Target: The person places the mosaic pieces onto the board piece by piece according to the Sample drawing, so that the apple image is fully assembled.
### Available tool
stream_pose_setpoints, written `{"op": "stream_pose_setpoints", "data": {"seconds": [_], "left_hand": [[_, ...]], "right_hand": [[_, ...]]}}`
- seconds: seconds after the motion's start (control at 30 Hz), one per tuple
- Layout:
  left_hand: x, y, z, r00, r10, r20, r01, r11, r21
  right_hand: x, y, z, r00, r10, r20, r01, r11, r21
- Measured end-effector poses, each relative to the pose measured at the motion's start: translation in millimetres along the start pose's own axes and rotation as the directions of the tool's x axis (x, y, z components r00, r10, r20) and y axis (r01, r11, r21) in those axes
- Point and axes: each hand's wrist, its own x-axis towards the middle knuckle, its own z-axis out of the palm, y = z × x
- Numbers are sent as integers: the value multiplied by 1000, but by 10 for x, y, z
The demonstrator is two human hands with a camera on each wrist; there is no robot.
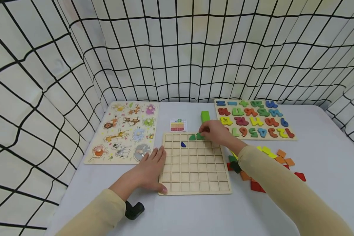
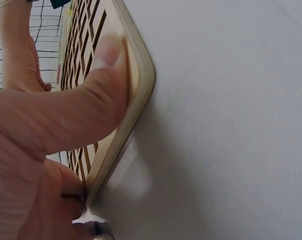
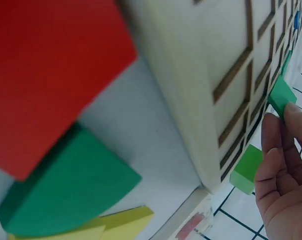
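A wooden grid board [image 1: 195,177] lies flat in front of me. My left hand [image 1: 151,171] rests along its left edge with fingers spread, and the thumb [image 2: 107,75] presses on top of the near corner. At the far row, my right hand [image 1: 216,131] pinches a small green tile [image 3: 282,96] between thumb and fingertips, low over the grid. Just left of it on the board is a leaf-shaped green piece [image 1: 192,137]. A dark blue piece [image 1: 183,144] sits in the second row.
Behind the board lie a picture card [image 1: 178,126] and a light green block [image 1: 205,116]. An animal puzzle [image 1: 104,111] is at left, a number puzzle [image 1: 255,138] at back right. Loose coloured tiles, including a red tile [image 1: 256,186], are scattered under the right forearm. Black netting [image 1: 177,46] surrounds the table.
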Motion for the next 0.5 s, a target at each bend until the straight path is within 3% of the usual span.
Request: {"op": "stream_pose_setpoints", "data": {"seconds": [0.5], "left_hand": [[-6,41,-16,1000,-7,2,7,1000,8]], "right_hand": [[11,-15,79,1000,11,21,-9,998,-69]]}}
